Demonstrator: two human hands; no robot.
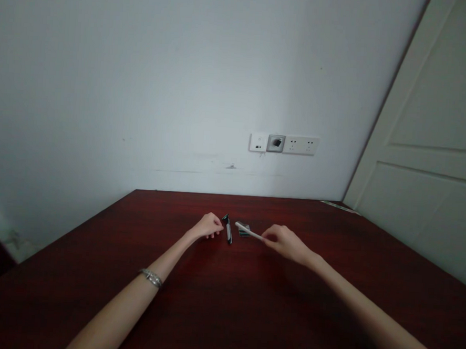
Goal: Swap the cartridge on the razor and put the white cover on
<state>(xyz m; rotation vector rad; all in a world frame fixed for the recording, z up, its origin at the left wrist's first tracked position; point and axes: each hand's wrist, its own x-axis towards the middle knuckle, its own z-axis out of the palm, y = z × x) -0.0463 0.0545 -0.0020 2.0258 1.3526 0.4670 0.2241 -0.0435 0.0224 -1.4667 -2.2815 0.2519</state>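
Note:
My left hand (pixel 208 226) is over the dark red table, its fingers loosely bent and slightly apart, with nothing visible in them. Just right of its fingertips lies a razor (pixel 229 231) with a black head and a grey and black handle, the head toward the wall. My right hand (pixel 286 242) pinches one end of a slim white stick (pixel 250 231) between thumb and fingers. The stick's thicker rounded end points left, toward the razor; its exact kind cannot be made out. Partly behind the stick is a small greenish, clear-looking packet (pixel 244 233) on the table.
The dark red table (pixel 217 310) meets a white wall. Sockets (pixel 300 145) and a grey-framed wall plate (pixel 276 143) are on the wall. A pale panelled door (pixel 431 155) stands at the right, with a thin strip (pixel 339 207) near the table's back right corner.

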